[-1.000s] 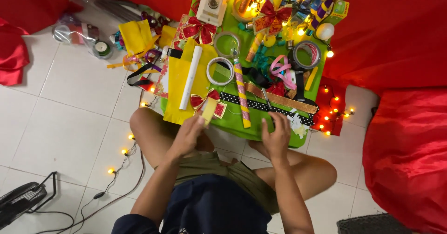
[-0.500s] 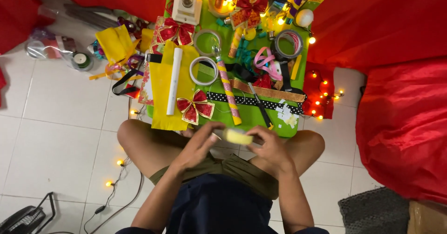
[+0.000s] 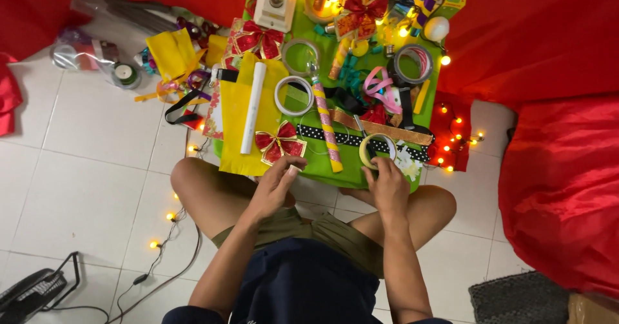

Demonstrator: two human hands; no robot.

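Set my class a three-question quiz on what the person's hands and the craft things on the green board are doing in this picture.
1. True or false: the right hand holds a pair of scissors.
2. What does the left hand nearly touch? A) a red and gold bow B) a white egg C) a black cable
3. Fill the gap: the white tube lies on a ____ paper sheet.

Key
1. False: it grips a yellowish tape roll at the near edge of the green board.
2. A: its fingertips sit just below the red and gold bow.
3. Yellow: the yellow sheet.
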